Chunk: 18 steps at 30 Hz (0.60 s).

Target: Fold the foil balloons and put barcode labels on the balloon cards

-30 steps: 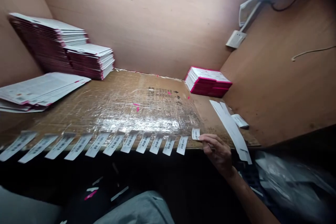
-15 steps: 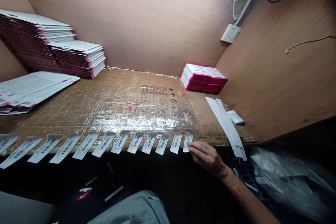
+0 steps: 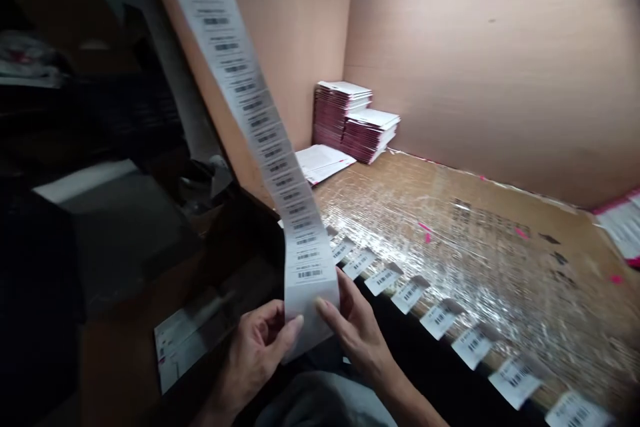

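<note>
A long strip of barcode labels [image 3: 280,167] runs down from the upper left to my two hands. My left hand [image 3: 257,347] pinches the left edge of the strip near its lower end, where the backing is bare. On the other edge, slightly higher, my right hand [image 3: 357,333] grips the same strip with the thumb on its face. Single barcode labels [image 3: 440,318] hang in a row along the front edge of the worktop, to the right of my hands.
The cardboard worktop [image 3: 400,193] is covered in clear film and bears small pink scraps. Stacked white-and-magenta cards [image 3: 370,133] stand in the back corner, with loose sheets [image 3: 323,161] in front. Another card stack [image 3: 623,223] is cut off at right. Wooden panels [image 3: 475,67] enclose the top.
My view has swung left. My right hand has left the last label in the row and now holds the label strip. My left hand has come into view, also on the strip.
</note>
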{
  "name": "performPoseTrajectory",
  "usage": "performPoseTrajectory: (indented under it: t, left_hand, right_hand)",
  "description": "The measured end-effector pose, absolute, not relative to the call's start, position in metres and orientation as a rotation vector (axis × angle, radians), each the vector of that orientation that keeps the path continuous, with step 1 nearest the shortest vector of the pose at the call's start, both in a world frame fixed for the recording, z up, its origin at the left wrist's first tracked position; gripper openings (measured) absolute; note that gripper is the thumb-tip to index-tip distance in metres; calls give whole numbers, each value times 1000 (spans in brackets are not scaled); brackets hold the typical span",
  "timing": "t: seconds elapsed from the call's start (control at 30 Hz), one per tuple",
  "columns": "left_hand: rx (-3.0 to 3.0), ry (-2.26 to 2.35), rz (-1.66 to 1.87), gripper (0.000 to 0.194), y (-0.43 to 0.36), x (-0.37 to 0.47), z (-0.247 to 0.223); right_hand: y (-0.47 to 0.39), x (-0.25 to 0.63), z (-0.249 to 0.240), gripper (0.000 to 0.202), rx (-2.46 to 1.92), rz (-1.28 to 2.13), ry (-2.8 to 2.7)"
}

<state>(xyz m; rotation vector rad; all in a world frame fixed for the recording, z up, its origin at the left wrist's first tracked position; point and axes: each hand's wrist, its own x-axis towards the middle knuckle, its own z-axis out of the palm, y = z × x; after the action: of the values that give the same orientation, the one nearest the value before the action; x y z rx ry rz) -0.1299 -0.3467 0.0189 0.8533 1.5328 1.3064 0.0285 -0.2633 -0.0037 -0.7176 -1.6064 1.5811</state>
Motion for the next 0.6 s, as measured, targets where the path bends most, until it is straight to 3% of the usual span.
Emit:
performPoseTrajectory:
  t: [0.1, 0.2, 0.3, 0.4, 0.5, 0.6]
  left_hand:
    - [783, 1497, 1453, 31, -346, -132, 21]
    - [718, 1514, 1536, 29, -343, -144, 16]
    - [742, 1606, 1507, 25, -342, -154, 12]
    - [773, 1682, 1473, 19, -343, -156, 12]
    - [843, 1688, 1448, 13, -344, -155, 14]
    - [886, 1656, 1454, 12, -344, -155, 15]
  right_hand:
    - [-255, -15, -5, 43, -669, 1784, -1537]
    - [-250, -16, -14, 51, -684, 1702, -1744]
    - [-245, -13, -18, 60, -763, 999, -2050]
    - [-238, -20, -4, 39, -530, 344, -2273]
    - [-230, -30, 21, 21, -199, 219, -2511]
    - [-223, -37, 37, 23, 2, 119, -2617]
